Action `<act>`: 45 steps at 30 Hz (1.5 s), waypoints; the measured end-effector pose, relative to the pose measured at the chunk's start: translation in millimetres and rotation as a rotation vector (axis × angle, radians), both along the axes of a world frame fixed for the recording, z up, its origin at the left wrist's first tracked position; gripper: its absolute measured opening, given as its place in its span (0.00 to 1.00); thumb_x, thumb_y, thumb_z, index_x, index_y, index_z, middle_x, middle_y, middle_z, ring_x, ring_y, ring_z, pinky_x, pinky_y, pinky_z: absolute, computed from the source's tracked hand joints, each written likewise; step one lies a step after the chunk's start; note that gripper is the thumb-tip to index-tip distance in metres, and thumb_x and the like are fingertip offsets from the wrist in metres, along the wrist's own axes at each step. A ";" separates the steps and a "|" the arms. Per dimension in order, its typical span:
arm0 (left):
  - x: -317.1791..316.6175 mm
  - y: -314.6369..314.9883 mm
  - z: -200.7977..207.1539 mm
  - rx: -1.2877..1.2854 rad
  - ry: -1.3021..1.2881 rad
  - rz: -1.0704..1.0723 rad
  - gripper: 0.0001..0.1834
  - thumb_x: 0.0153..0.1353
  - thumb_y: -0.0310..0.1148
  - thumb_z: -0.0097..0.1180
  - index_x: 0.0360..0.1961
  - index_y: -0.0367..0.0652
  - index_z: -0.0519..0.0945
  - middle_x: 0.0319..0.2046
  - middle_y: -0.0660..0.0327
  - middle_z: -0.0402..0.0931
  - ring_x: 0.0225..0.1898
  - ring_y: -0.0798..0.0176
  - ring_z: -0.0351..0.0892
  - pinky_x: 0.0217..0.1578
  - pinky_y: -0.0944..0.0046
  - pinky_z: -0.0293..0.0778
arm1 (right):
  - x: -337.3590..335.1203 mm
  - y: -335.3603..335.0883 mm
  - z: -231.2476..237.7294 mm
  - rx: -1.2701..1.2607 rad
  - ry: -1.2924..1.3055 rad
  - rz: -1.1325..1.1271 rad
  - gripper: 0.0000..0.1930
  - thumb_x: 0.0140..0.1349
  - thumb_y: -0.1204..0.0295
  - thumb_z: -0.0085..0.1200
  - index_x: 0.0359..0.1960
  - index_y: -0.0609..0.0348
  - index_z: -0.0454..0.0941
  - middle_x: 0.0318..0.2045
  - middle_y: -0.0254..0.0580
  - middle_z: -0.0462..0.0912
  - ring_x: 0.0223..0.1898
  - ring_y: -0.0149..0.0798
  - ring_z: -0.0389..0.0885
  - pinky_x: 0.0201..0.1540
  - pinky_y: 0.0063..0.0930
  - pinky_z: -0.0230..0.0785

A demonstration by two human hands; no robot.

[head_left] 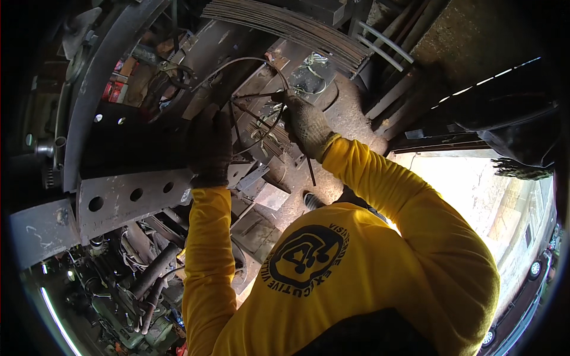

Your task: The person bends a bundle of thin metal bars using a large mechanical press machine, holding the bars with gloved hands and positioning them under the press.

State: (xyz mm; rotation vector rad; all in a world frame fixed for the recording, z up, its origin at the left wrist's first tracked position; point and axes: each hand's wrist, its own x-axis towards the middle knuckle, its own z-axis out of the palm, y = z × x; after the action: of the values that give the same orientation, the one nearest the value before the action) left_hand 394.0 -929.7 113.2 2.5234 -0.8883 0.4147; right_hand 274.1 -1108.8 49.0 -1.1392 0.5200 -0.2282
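Metal frame (255, 95) was apparently being positioned, right hand (307, 123) fingers clamped on it, left hand (212, 145) fingers indiscernible; steadiness seemed needed next.

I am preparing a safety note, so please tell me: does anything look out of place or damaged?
Yes: at lower left, metal pipes lie askew among jumbled metal parts near the perforated metal beam, looking dropped rather than stacked. No spill stands out; shadow may hide damage.
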 end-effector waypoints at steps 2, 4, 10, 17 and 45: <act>-1.3 2.8 -1.7 0.011 -0.019 -0.008 0.15 0.67 0.40 0.54 0.46 0.43 0.84 0.43 0.53 0.84 0.47 0.49 0.84 0.51 0.54 0.77 | -1.3 5.6 31.2 0.477 0.075 -0.056 0.20 0.75 0.54 0.45 0.55 0.54 0.78 0.26 0.32 0.72 0.20 0.29 0.68 0.23 0.24 0.64; -0.1 2.4 -5.8 0.007 -0.048 -0.035 0.14 0.67 0.39 0.55 0.46 0.44 0.83 0.43 0.53 0.84 0.46 0.49 0.83 0.50 0.53 0.77 | -0.6 9.5 26.7 0.613 0.047 -0.069 0.26 0.73 0.46 0.45 0.57 0.54 0.75 0.34 0.38 0.77 0.31 0.37 0.77 0.36 0.31 0.73; -3.8 -0.1 2.3 0.069 -0.200 -0.151 0.13 0.67 0.38 0.55 0.48 0.43 0.82 0.42 0.54 0.83 0.45 0.49 0.83 0.49 0.53 0.77 | 21.9 45.3 24.4 0.769 -0.091 -0.314 0.30 0.70 0.42 0.49 0.54 0.58 0.74 0.28 0.36 0.76 0.32 0.37 0.79 0.40 0.38 0.78; -1.6 0.7 -0.9 -0.007 -0.097 -0.062 0.14 0.67 0.40 0.55 0.46 0.44 0.83 0.43 0.53 0.84 0.46 0.49 0.83 0.50 0.54 0.78 | 18.4 31.8 2.7 0.443 0.027 -0.238 0.30 0.70 0.43 0.50 0.56 0.59 0.75 0.37 0.43 0.81 0.37 0.39 0.80 0.41 0.34 0.75; -149.7 -36.1 75.2 0.087 -0.097 -0.499 0.17 0.66 0.32 0.59 0.56 0.50 0.82 0.49 0.54 0.83 0.51 0.51 0.82 0.55 0.55 0.76 | -141.0 -42.8 90.0 -1.336 -0.524 -0.213 0.27 0.53 0.60 0.72 0.53 0.57 0.80 0.38 0.43 0.83 0.36 0.42 0.86 0.36 0.35 0.81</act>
State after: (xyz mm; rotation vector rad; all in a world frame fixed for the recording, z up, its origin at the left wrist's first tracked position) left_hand 244.3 -965.7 188.4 2.2565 -1.5489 0.3407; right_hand 133.1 -1151.6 139.0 -2.2033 -0.0638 -1.1378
